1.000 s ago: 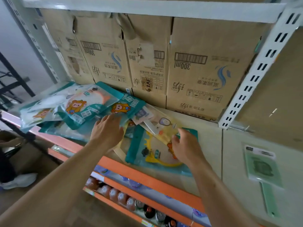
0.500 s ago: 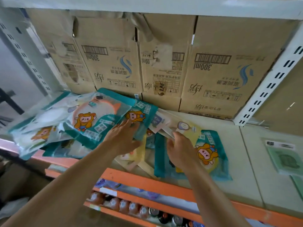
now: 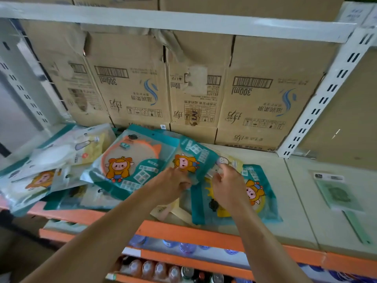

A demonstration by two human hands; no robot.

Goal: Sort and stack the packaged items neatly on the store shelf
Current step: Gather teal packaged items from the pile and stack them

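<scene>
Several teal cartoon packages lie in a loose heap on the shelf. One with an orange ring sits left of centre. My left hand grips the lower edge of the teal package at the centre. My right hand pinches the corner of a pale yellow package that lies across a teal package with a yellow ring. More pale and teal packages spread to the far left, some overhanging the shelf edge.
Cardboard cartons line the back of the shelf. A green flat item in clear wrap lies at the right. The orange shelf front runs below, with bottles on the lower shelf. A white slotted upright stands right.
The view has swung a little to the left. Both hands have moved together at the centre, the left curling onto the teal package's edge and the right reaching up to the pale yellow package.
</scene>
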